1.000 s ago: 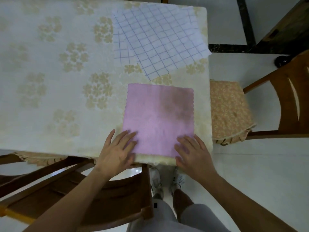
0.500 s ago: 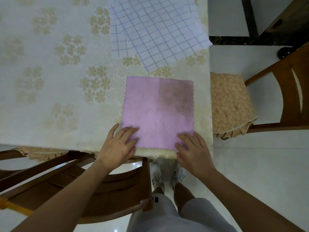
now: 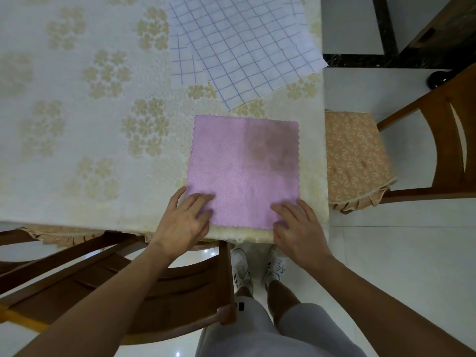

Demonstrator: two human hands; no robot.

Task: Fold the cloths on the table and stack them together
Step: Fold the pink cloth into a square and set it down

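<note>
Pink cloth (image 3: 244,171): square, scalloped edges, lies flat at the near right corner of the table (image 3: 77,124), its near edge just short of the table's rim; a darker patch marks its far right quarter.

Left hand (image 3: 184,220): fingers straight, pressing flat on the cloth's near left corner; grips nothing.

Right hand (image 3: 298,225): fingers relaxed and spread, resting on the cloth's near right corner; grips nothing.

Checked cloths (image 3: 239,47): white with blue grid, two overlapping, beyond the pink cloth, apart from both hands.

Chairs: one with patterned cushion (image 3: 355,158) at the right; one wooden chair (image 3: 154,292) below the left arm.
</note>
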